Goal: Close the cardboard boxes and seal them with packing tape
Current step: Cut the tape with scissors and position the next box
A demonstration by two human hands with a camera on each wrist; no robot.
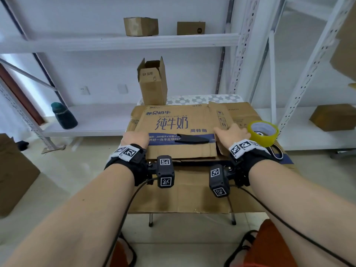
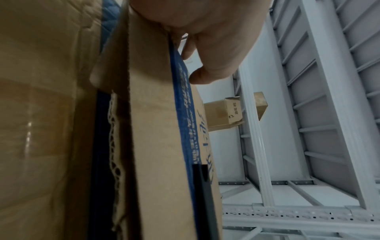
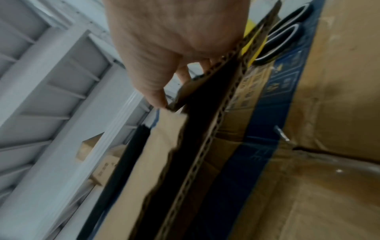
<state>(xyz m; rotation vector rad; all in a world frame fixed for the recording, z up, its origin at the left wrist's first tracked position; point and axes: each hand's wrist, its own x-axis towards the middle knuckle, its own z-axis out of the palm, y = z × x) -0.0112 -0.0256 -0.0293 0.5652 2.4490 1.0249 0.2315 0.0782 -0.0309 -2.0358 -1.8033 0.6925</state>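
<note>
- The right hand (image 3: 174, 40) lies on the edge of a flattened cardboard sheet (image 3: 148, 162), with the thumb tip at a corner of it
- A black strip (image 3: 131, 146) lies on the sheet
- The handles of black scissors (image 3: 281, 39) show beside something yellow (image 3: 252, 32)
- Brown cardboard with a blue band (image 3: 277, 100) lies below
- A white shelf frame (image 3: 61, 100) stands behind
</note>
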